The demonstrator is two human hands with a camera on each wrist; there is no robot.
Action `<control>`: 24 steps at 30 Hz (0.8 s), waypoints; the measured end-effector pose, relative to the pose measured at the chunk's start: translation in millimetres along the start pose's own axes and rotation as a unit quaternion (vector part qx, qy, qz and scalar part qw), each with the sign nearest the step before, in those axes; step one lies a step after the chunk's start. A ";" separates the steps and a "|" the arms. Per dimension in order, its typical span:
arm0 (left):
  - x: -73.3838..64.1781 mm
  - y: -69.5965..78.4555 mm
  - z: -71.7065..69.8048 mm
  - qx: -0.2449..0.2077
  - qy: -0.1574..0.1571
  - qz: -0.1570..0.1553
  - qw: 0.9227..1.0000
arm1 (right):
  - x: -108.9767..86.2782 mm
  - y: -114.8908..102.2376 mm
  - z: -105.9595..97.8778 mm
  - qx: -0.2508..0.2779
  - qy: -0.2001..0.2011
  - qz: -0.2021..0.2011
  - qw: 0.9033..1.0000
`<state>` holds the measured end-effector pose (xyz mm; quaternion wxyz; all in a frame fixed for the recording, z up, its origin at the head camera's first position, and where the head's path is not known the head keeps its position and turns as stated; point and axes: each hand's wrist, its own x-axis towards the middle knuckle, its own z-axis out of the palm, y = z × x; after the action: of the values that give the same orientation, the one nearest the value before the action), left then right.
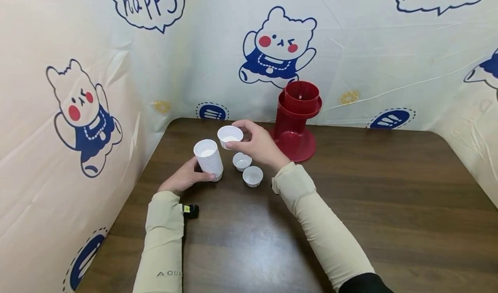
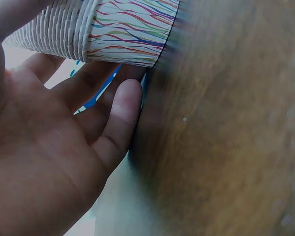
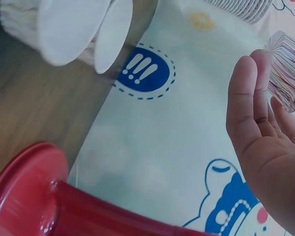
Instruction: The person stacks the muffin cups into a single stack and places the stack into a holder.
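Note:
My left hand grips a tall stack of white paper cups low down, the thumb across its near side. In the left wrist view the lowest cup of the stack shows wavy coloured lines, its base close to the tabletop. My right hand pinches a single small paper cup between thumb and fingers, above the table and mouth up. Pleats and wavy lines mark this cup in the right wrist view. Two similar cups, a farther one and a nearer one, stand upright right of the stack.
A glossy red plastic stand with a round base and cylindrical top rises behind my right hand. The brown wooden table meets a printed cloth backdrop at its far and left edges. A black strap piece is by my left sleeve.

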<state>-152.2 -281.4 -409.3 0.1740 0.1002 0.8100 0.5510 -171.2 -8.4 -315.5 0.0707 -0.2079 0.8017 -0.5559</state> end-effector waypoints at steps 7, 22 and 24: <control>2.3 -1.7 1.3 -0.011 0.002 0.017 1.000 | 5.7 -4.4 8.7 -0.006 -0.016 0.010 1.000; 0.8 -2.6 -0.4 -0.008 -0.007 0.020 1.000 | 17.0 -11.8 25.6 -0.053 -0.039 0.007 0.998; 0.7 -2.8 0.1 -0.007 -0.008 0.021 1.000 | 18.3 -13.3 27.8 -0.054 -0.040 0.010 0.998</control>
<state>-152.7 -282.1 -412.0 0.1698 0.1203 0.8024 0.5594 -174.8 -43.8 -311.5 0.0973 -0.2251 0.8290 -0.5026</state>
